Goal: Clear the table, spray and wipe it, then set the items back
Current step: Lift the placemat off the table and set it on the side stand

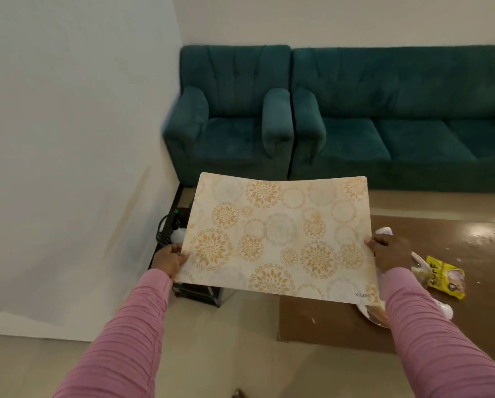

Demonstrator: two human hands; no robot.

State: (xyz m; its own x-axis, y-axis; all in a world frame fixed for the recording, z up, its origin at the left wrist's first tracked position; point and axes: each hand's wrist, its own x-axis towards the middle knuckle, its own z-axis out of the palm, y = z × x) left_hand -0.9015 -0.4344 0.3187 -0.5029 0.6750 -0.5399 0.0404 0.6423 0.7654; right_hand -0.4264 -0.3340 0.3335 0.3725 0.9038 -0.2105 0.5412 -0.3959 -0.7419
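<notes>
my placemat (278, 234) is cream with gold and grey floral circles, sleeves (131, 334) pink, sofa (384, 110) teal, table (455, 248) brown, packet (447, 277) yellow

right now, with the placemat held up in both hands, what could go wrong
1. The placemat, pinched only at its side edges by the left hand and right hand, bows; any crumbs on it might slide onto the floor.
2. Its right corner hides part of the plate on the table, so a blind swing could knock it.

Dim, soft (edges warped); tabletop glare
</notes>
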